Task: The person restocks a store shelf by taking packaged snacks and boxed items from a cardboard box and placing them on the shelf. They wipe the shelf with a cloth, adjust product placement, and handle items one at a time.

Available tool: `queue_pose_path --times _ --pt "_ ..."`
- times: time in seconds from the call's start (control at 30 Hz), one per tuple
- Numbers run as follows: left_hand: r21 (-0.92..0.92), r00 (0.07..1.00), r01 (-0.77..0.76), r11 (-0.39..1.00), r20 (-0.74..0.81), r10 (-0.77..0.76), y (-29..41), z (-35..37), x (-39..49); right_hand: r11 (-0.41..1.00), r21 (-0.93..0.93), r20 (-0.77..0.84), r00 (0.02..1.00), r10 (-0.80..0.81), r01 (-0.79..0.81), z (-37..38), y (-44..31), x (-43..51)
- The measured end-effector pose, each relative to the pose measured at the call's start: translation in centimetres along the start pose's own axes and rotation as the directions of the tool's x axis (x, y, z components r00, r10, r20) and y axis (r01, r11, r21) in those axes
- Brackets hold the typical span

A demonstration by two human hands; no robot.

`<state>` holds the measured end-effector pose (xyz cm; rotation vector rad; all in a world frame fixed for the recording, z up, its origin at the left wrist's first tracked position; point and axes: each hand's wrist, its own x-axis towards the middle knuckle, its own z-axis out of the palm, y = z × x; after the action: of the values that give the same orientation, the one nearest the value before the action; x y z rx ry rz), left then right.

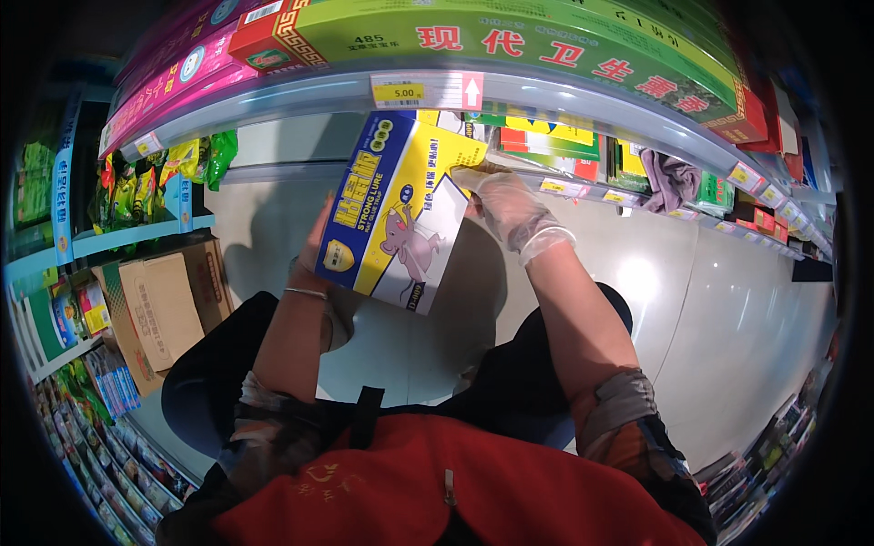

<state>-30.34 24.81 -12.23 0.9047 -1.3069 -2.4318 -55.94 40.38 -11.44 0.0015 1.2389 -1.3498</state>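
A blue, yellow and white carton (403, 225) with a cartoon mouse printed on it is held at a tilt between my two hands, in front of a lower shelf. My left hand (319, 235), with a silver bracelet at the wrist, grips its left side; most of those fingers are hidden behind it. My right hand (502, 201) wears a clear plastic glove and holds the upper right corner. Behind the carton's top edge, part of another similarly printed pack (442, 120) shows beneath the upper shelf edge (328, 89).
Long green boxes (519, 41) and pink boxes (177, 75) fill the upper shelf. At right, a crumpled purple cloth (670, 174) lies among goods on the lower shelf. Brown cardboard boxes (160, 310) stand on the left, near a shelf of bagged goods (140, 191). Glossy floor tiles (635, 273) lie below.
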Motion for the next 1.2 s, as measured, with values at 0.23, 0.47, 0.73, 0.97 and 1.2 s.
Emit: queue_pose_path --times 0.23,0.47,0.73,0.97,1.2 --pt "-0.261 0.984 0.151 0.954 0.130 -0.120 2.0 -2.9 -0.7 0.997 -0.076 -0.057 0.998 0.008 -0.013 1.7 -0.6 -0.5" --pt "-0.219 0.941 0.290 0.932 -0.113 -0.320 1.4 -4.7 -1.8 0.998 -0.043 -0.241 0.970 0.041 -0.053 1.8 -2.2 -0.2" --pt "-0.218 0.951 0.241 0.946 -0.143 -0.276 3.1 -5.4 -2.1 0.793 0.590 -0.268 0.963 0.014 0.153 0.6 -2.1 3.1" --pt "-0.163 0.981 0.141 0.977 -0.110 -0.160 2.6 -6.5 -3.6 0.703 0.666 -0.301 0.952 -0.055 0.251 0.3 -2.9 5.0" --pt "-0.018 0.941 0.024 1.000 -0.336 -0.029 5.5 -10.7 -2.5 0.829 0.427 -0.528 0.844 -0.096 0.362 -2.3 -2.8 3.5"
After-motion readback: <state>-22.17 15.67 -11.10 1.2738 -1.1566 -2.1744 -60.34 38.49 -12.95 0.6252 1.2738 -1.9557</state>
